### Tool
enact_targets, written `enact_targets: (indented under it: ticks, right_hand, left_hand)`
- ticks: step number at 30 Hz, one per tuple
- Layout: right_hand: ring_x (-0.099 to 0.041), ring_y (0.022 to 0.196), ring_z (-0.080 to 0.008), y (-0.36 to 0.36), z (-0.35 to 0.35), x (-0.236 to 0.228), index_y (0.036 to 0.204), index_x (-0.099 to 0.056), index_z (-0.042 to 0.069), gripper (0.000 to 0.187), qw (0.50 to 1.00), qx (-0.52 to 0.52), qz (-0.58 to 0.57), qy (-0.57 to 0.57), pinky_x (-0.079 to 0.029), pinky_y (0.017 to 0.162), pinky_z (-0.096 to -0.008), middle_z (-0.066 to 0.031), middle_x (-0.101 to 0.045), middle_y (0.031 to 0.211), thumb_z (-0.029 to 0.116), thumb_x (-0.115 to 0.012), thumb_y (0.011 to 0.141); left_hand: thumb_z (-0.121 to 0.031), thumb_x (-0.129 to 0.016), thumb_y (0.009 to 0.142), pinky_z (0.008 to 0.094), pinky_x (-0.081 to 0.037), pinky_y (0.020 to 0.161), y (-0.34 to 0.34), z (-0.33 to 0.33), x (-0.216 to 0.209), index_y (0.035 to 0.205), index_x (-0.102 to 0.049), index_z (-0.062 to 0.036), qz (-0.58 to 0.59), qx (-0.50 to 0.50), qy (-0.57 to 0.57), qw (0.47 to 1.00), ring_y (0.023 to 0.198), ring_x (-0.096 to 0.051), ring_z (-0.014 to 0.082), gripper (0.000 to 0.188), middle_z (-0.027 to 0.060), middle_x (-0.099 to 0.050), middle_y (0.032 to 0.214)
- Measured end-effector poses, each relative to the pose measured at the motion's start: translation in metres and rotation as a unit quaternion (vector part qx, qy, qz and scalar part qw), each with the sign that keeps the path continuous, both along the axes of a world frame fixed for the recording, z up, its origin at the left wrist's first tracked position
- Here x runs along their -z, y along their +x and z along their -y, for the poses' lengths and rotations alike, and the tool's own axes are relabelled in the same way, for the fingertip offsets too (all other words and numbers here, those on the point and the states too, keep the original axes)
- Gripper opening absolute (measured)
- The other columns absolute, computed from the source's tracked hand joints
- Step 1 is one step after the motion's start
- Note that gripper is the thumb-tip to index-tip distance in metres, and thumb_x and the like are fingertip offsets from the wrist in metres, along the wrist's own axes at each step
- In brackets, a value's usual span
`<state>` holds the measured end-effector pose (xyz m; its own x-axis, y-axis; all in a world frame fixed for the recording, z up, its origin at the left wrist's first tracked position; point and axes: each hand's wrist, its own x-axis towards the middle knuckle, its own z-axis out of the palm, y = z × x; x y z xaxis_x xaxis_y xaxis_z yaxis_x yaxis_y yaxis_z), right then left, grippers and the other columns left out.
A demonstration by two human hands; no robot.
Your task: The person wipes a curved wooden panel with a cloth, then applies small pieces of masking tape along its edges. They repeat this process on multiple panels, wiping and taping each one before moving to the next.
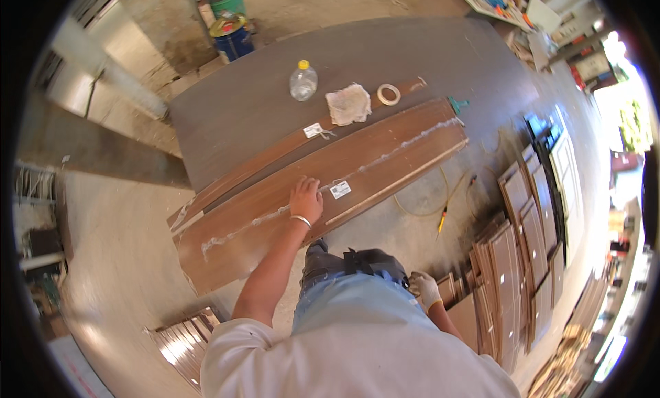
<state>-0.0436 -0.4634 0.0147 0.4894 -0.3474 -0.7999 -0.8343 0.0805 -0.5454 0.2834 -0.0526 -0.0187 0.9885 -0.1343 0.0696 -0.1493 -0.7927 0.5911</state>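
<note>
Left grip (306, 200) apart on brown panel (378, 176) beside blurred white label (340, 189); right grip (424, 288): can't tell.

Label (340, 189) print too small
The left fingers (302, 186) (from where I stand) hide some brown panel (371, 176); a sleeve (237, 350), part of the slats (182, 339).

Left hand (306, 201) reaches forward, palm down; gloved right hand (425, 288) hangs low

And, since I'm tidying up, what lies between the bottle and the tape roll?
A whitish cloth lies between the bottle and the tape roll, in the head view.
</note>
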Motion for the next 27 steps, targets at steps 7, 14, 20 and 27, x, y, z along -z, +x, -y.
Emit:
enact_targets:
  ticks: [7, 14, 20, 27]
  right_hand:
    - [-0.076, 0.101, -0.0264, 0.078, -0.040, -0.020, 0.129, -0.076, 0.003, 0.040, 0.991, -0.042, -0.007, -0.124, -0.060, 0.091, -0.0376, -0.0141, -0.079, 0.115, 0.017, -0.055, 0.098]
    - [-0.068, 0.118, -0.0411, 0.329, -0.090, -0.057, 0.128, -0.076, 0.008, 0.040, 0.840, -0.394, 0.262, -0.264, -0.054, 0.104, -0.0474, -0.0188, -0.076, 0.123, 0.014, -0.064, 0.089]
    - [-0.046, 0.148, -0.0384, 0.560, -0.131, -0.002, 0.143, -0.064, 0.011, 0.054, 0.614, -0.548, 0.390, -0.413, -0.026, 0.127, -0.0610, -0.0130, -0.060, 0.152, 0.019, -0.067, 0.089]
    - [-0.041, 0.156, -0.0375, 0.642, -0.148, 0.105, 0.152, -0.061, 0.017, 0.049, 0.506, -0.649, 0.349, -0.448, -0.014, 0.128, -0.0715, -0.0117, -0.055, 0.161, 0.031, -0.048, 0.106]
  left_hand:
    - [-0.016, -0.072, 0.092, 0.0547, -0.028, 0.130, 0.047, -0.002, 0.020, 0.142, -0.062, -0.0071, -0.010, -0.002, 0.087, 0.996, 0.155, -0.039, 0.0367, 0.052, 0.0143, -0.054, 0.158]
    - [-0.019, -0.073, 0.092, 0.0566, -0.022, 0.132, 0.026, 0.003, 0.023, 0.153, -0.051, -0.0052, -0.069, -0.062, 0.100, 0.991, 0.162, -0.028, 0.0382, 0.066, 0.0178, -0.038, 0.171]
    - [-0.017, -0.070, 0.093, 0.0551, -0.036, 0.125, -0.045, -0.009, 0.012, 0.146, -0.059, -0.0014, -0.137, -0.182, 0.080, 0.970, 0.153, -0.041, 0.0430, 0.056, 0.0233, -0.048, 0.163]
    - [-0.007, -0.070, 0.091, 0.0560, -0.040, 0.123, -0.168, 0.051, -0.022, 0.136, -0.064, 0.0028, -0.244, -0.396, 0.114, 0.878, 0.147, -0.047, 0.0508, 0.047, 0.0350, -0.054, 0.152]
